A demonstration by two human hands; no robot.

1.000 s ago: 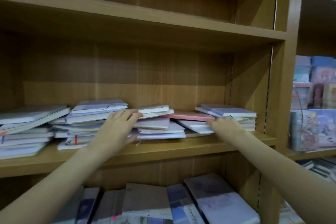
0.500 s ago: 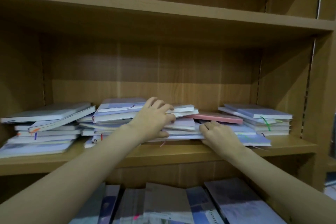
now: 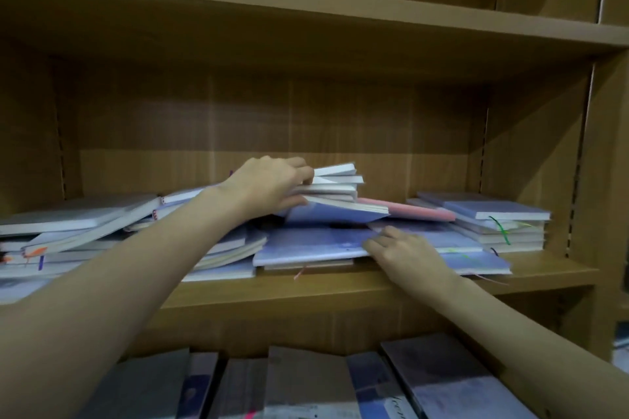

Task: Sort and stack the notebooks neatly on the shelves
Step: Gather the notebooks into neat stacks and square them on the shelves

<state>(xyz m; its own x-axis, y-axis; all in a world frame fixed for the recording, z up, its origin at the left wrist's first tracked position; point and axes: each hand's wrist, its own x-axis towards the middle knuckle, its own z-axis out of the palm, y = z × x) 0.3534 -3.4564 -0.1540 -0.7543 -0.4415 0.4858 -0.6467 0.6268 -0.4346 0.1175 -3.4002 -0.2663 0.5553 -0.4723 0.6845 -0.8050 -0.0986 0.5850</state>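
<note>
On the middle shelf [image 3: 340, 286] the left hand [image 3: 269, 189] clamps a lifted bunch of notebooks [image 3: 335, 190] while the right hand [image 3: 405, 250] pinches the lavender notebook [image 3: 306, 245] underneath, so next it probably needs sliding out.

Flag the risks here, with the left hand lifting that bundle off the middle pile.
1. The left hand grips a fanned, tilted bundle of notebooks; the loose ones may slide out.
2. The pink notebook lies slanted against the bundle's lower edge and may shift as the bundle rises.
3. The right hand grips a blue notebook overhanging the shelf edge; pulling may drag its neighbours off.
</note>
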